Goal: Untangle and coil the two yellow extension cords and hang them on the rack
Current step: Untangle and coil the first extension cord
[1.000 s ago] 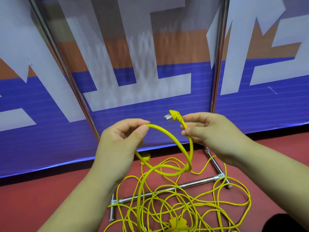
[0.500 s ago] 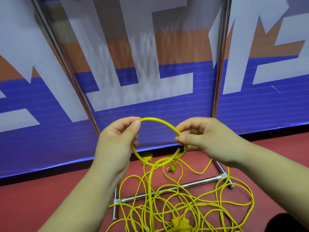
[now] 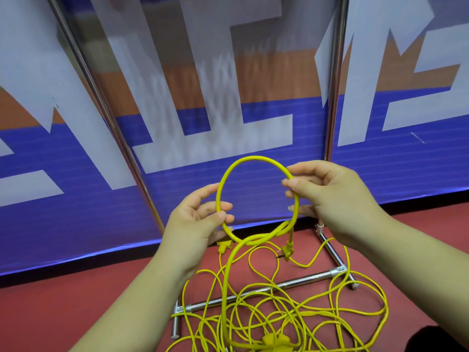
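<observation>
A thick yellow extension cord forms one upright loop (image 3: 253,158) between my hands. My left hand (image 3: 195,224) pinches the loop's left side between thumb and fingers. My right hand (image 3: 327,199) grips its right side. The cord's plug (image 3: 286,251) dangles just below the loop. From the loop's bottom the cord drops to a tangled heap of yellow cords (image 3: 291,316) on the red floor. A yellow socket block (image 3: 275,341) lies in that heap. Two chrome uprights of the rack (image 3: 335,80) rise behind my hands.
The rack's chrome base bar (image 3: 258,292) and feet lie on the red floor under the tangle. A blue, white and orange banner wall (image 3: 76,212) stands right behind the rack. A second yellow plug (image 3: 224,246) shows below my left hand. A dark object (image 3: 441,341) sits bottom right.
The plug left my right hand's fingers and now hangs below. The arc of cord closed into a full loop, which rose and widened between my hands.
</observation>
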The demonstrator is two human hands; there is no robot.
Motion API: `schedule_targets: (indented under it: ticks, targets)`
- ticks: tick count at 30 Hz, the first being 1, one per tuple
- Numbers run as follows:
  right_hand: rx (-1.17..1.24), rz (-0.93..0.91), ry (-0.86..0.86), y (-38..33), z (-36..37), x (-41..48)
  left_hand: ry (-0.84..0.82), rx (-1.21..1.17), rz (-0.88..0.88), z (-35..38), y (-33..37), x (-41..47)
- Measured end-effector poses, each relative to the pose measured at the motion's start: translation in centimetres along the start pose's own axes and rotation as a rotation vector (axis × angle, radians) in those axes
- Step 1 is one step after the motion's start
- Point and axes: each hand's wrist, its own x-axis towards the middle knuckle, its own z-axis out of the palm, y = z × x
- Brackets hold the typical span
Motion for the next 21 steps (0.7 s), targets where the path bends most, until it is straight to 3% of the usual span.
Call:
schedule_targets:
  ticks: [7,13,16,21]
  targets:
    - [-0.145,-0.037,0.009,1.0,-0.8,0.7,0.014,0.009,0.115,0.3,1.2,-0.5]
    - [-0.59,-0.278,-0.029,1.5,-0.6,0.5,0.027,0.014,0.153,0.3,1.6,-0.6]
    - [-0.576,-0.258,-0.142,1.8,0.2,-0.3,0.038,0.003,0.162,0.3,1.7,-0.5]
    - [-0.298,-0.055,-0.298,2.8,2.2,-1.7,0.041,-0.011,0.176,0.3,1.7,-0.7]
